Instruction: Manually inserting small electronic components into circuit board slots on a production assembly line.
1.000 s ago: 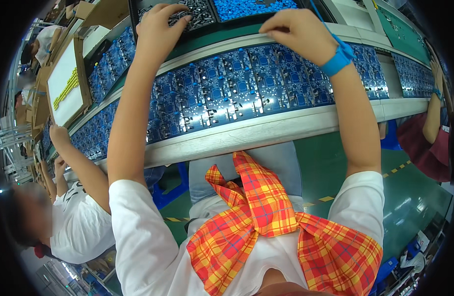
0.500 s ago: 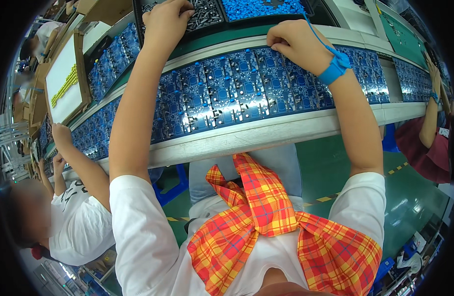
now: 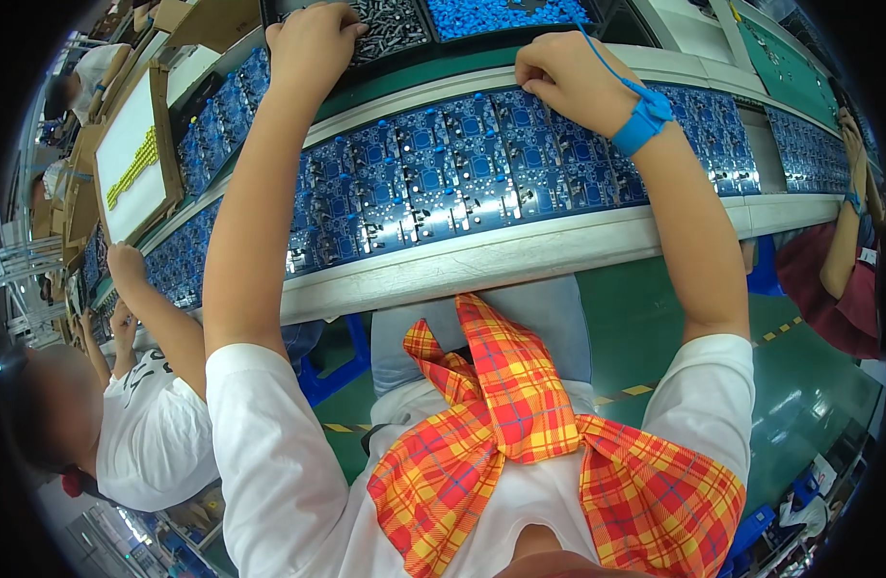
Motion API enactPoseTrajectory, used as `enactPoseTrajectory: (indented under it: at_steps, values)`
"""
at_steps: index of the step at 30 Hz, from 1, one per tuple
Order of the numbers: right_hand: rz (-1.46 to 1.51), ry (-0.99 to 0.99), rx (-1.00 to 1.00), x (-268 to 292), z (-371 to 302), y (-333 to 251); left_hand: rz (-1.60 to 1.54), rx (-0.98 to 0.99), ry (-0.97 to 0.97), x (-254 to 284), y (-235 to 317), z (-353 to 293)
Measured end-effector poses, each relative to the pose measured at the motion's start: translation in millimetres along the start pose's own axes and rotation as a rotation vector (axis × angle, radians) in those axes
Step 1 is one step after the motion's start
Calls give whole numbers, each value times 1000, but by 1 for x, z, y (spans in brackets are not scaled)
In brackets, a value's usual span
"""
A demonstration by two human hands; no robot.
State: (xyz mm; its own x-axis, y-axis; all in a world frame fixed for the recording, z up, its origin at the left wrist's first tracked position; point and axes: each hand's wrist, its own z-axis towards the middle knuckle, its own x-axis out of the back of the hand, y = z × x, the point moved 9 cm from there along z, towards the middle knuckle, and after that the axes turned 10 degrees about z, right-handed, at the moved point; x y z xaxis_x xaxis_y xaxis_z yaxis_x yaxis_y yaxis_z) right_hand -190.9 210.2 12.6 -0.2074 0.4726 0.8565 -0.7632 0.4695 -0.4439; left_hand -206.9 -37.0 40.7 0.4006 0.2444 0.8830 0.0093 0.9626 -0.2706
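Note:
My left hand (image 3: 311, 50) is at the near edge of a black tray of small dark parts (image 3: 393, 27), its fingers curled inward. Whether it holds a part is hidden. My right hand (image 3: 576, 75) hovers over a long row of blue circuit boards (image 3: 443, 178), near their far edge. Its thumb and fingers are pinched together, and anything between them is too small or hidden to name. A blue wrist strap (image 3: 643, 125) with a cord is on my right wrist. Small blue discs and other components stand on the boards.
Small blue parts (image 3: 501, 13) fill the neighbouring tray compartment. A pale rail (image 3: 443, 255) borders the boards on my side. To the left, a cardboard box (image 3: 134, 154) holds yellow parts on white. Co-workers sit left, in a white shirt (image 3: 154, 433), and right, in a dark red top (image 3: 828, 289).
My left hand has shifted slightly left and away from me along the tray. My right hand has barely moved, staying pinched above the boards.

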Motion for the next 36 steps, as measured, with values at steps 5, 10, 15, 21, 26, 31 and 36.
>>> enactPoseTrajectory:
  at_steps: [5, 10, 15, 21, 26, 31, 36]
  values:
    - [41, -1, 2, -1, -2, 7, -85, 37, 101, 24, 7, -6]
    - [61, -25, -23, -1, -1, 5, -605, 76, 44, 52, 52, -39]
    - [14, -1, -32, -1, -1, 4, -976, -5, -228, 49, 105, -69]
    - [-64, 68, 40, 0, -3, -4, -1007, -132, -253, 49, 116, -77]
    - [-99, 13, -3, 0, -2, -8, -1182, 64, -487, 27, 109, -86]
    - [-33, 25, -17, 14, -2, -10, -1220, 77, -487, 24, 110, -87]
    - [9, 472, 123, 64, 4, -12, -986, 12, -358, 45, 124, -81]
